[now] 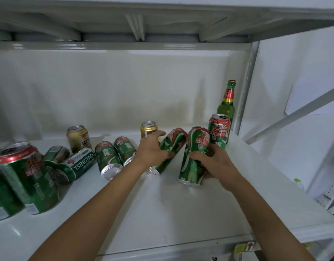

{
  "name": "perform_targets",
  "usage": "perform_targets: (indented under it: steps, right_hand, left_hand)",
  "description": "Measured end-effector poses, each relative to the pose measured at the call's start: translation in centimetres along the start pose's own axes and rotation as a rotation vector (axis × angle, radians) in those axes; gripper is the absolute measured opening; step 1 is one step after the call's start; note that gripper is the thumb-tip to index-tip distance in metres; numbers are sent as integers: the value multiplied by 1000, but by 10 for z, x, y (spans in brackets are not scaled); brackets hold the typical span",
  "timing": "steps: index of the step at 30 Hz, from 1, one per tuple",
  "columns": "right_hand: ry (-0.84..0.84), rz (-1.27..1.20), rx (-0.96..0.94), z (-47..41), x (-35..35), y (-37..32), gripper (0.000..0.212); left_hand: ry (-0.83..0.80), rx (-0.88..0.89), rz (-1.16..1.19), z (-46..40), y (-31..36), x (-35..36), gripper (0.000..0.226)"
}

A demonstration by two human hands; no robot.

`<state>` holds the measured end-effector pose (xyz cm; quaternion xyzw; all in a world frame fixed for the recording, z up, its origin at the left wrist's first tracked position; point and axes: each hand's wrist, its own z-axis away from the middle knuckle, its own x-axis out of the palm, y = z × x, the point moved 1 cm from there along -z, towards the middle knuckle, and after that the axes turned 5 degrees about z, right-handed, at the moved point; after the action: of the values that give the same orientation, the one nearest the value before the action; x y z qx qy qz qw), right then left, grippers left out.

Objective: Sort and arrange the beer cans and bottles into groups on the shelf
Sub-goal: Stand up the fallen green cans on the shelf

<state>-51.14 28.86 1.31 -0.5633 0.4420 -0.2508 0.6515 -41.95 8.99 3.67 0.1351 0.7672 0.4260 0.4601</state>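
Each hand (pixel 153 147) (pixel 217 162) grips a green can (pixel 171 147) (pixel 195 155) on the shelf (pixel 162 213).

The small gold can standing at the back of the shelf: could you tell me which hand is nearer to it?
Left. The left hand grips a tilted green can directly in front of the gold can; the right hand is farther right.

White metal shelf (pixel 162 213), green cans (pixel 109 159) lying and standing (two gold), green bottle (pixel 226 104) upright back right

On the shelf (pixel 162 213), toppled cans (pixel 107 159) lie left — bottle (pixel 227 102) stands back right, behind an upright can (pixel 219 130).
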Motion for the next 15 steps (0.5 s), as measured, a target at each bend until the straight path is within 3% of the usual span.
perform_targets:
  steps: [7, 10, 15]
  right_hand:
    - [226, 271, -258, 30, -19, -2, 62]
    - [327, 285, -291, 37, -33, 5, 78]
    - [441, 323, -321, 50, -63, 13, 87]
  left_hand:
    - [45, -32, 444, 30, -3, 0, 106]
    - [29, -3, 576, 38, 7, 10, 93]
    - [-35, 91, 513, 43, 23, 40, 60]
